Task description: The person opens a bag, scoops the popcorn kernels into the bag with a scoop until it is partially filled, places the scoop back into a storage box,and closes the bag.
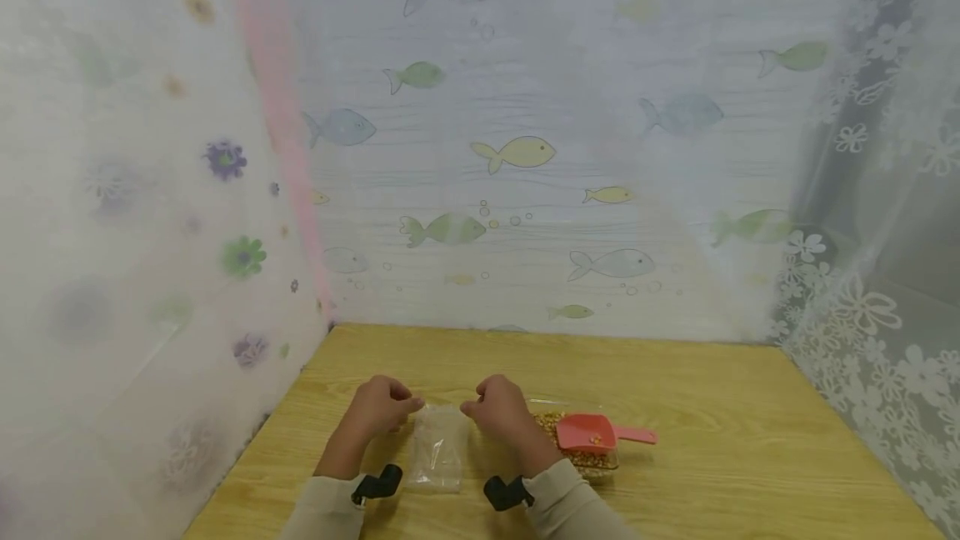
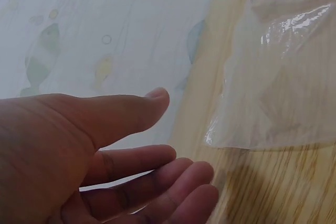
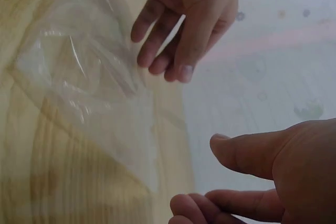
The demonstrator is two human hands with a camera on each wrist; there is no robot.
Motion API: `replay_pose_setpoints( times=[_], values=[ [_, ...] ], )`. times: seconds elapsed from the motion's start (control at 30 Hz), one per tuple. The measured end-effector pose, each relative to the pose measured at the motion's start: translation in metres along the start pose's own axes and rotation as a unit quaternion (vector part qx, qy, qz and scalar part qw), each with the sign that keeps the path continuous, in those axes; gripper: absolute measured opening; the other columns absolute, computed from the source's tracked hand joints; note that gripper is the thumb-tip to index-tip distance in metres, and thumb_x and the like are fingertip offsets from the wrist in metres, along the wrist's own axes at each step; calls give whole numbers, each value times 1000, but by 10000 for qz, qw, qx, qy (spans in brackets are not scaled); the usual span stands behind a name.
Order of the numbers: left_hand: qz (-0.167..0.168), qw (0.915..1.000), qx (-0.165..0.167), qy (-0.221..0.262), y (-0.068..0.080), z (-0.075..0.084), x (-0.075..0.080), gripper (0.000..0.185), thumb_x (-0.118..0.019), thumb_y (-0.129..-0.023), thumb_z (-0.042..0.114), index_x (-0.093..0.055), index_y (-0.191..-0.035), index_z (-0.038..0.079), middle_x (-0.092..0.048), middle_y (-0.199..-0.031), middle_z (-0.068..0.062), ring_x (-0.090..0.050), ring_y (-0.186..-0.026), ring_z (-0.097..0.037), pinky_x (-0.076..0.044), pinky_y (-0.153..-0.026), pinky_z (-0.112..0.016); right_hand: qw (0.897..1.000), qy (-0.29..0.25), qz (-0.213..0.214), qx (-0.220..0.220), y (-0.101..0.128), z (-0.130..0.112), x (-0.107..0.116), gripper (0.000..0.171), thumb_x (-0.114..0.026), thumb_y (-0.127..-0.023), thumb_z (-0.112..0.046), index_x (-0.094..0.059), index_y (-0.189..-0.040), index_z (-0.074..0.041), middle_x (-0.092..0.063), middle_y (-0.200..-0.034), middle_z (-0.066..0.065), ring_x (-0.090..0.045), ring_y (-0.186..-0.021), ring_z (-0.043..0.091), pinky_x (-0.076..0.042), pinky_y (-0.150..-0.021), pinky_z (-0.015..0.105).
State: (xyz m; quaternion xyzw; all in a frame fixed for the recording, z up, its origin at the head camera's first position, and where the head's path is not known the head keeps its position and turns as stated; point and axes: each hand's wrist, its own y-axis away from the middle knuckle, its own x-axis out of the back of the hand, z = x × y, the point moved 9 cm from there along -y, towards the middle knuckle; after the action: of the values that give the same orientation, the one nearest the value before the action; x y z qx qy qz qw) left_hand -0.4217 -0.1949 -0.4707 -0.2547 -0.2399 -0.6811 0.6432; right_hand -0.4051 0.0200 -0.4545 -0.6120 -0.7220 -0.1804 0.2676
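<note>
A clear plastic bag (image 1: 437,452) lies flat on the wooden table between the two hands. Near the upper left corner of the bag is my left hand (image 1: 379,408), its thumb and loosely bent fingers apart with nothing between them. My right hand (image 1: 501,412) hovers by the upper right corner, and it too holds nothing. In the left wrist view, a gap separates the left fingertips (image 2: 202,195) from the edge of the bag. The right wrist view has the right thumb (image 3: 236,153) spread from the fingers, beside the bag's edge.
Right of the right hand stands a clear dish (image 1: 613,467) of yellow corn kernels (image 1: 550,421). A red scoop (image 1: 585,432) with a few kernels in it rests on top, its handle pointing right over the rim. Patterned curtains (image 1: 517,232) surround the table (image 1: 690,390).
</note>
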Motion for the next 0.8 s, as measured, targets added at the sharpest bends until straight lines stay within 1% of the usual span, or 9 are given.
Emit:
replay_pose_setpoints(
  times=[0.03, 0.13, 0.2, 0.3, 0.37, 0.4, 0.57, 0.73, 0.8],
  values=[
    [-21, 10000, 18, -40, -1, 0, -1, 34, -80, -93, 28, -73, -111, -1, -72, -98, -9, -69, -75, -18, -61, -66, -36, 10000, 23, 51, -30, 0, -1, -1, 49, -75, -95, -17, -62, -130, 14, -71, -106, 25, -66, -75, 21, -58, -81, 48],
    [-78, 9998, 59, -179, -2, -2, -3, 31, -81, -92, 28, -75, -107, 1, -73, -93, -7, -69, -76, -18, -60, -66, -37, 9998, -3, 172, -122, 1, -3, -5, 48, -75, -95, -17, -61, -127, 16, -68, -115, 31, -68, -86, 32, -57, -84, 54],
    [-106, 9996, 92, -246, -3, -3, -4, 30, -81, -92, 28, -76, -106, 2, -73, -92, -6, -68, -75, -18, -60, -67, -37, 9995, 59, 257, -149, 2, -3, -8, 42, -76, -94, -17, -63, -117, 15, -67, -112, 29, -66, -87, 34, -56, -80, 53],
    [-125, 9994, 119, -291, -3, -3, -6, 27, -80, -93, 28, -77, -104, 3, -73, -90, -6, -68, -74, -18, -60, -66, -37, 9995, 71, 225, -224, 2, 0, -14, 29, -75, -95, -18, -60, -99, 7, -62, -91, 20, -58, -75, 30, -50, -65, 44],
    [-135, 9995, 113, -277, -3, -3, -7, 26, -80, -92, 27, -77, -102, 3, -73, -90, -6, -68, -73, -18, -60, -66, -37, 9994, 12, 151, -308, 3, 4, -18, 26, -73, -96, -17, -55, -89, 0, -53, -78, 13, -50, -64, 25, -41, -58, 39],
    [-136, 9995, 88, -263, -3, -3, -7, 24, -80, -92, 26, -77, -102, 4, -73, -89, -5, -68, -73, -17, -60, -65, -37, 9993, -10, 138, -343, 4, 5, -20, 27, -73, -96, -16, -52, -86, -2, -50, -75, 11, -47, -62, 24, -39, -57, 37],
    [-118, 9998, -10, -155, -2, -2, -9, 21, -80, -92, 23, -78, -99, 4, -73, -86, -5, -69, -71, -17, -59, -62, -36, 9990, -129, 219, -365, 5, 6, -22, 30, -73, -95, -12, -48, -80, -5, -44, -71, 7, -43, -59, 21, -35, -55, 35],
    [-84, 9999, -52, -137, -3, 0, -10, 20, -80, -92, 22, -78, -100, 3, -73, -85, -5, -69, -71, -17, -59, -61, -35, 9987, -202, 374, -274, 4, 5, -24, 40, -73, -94, -12, -41, -71, -11, -34, -64, 2, -35, -53, 18, -30, -52, 32],
    [-77, 9999, -41, -131, -3, 0, -10, 22, -80, -92, 21, -77, -102, 2, -74, -85, -5, -68, -70, -18, -59, -61, -35, 9984, -246, 403, -313, 3, 7, -24, 38, -73, -94, -12, -43, -71, -11, -36, -64, 2, -34, -52, 17, -29, -51, 32]
  ],
)
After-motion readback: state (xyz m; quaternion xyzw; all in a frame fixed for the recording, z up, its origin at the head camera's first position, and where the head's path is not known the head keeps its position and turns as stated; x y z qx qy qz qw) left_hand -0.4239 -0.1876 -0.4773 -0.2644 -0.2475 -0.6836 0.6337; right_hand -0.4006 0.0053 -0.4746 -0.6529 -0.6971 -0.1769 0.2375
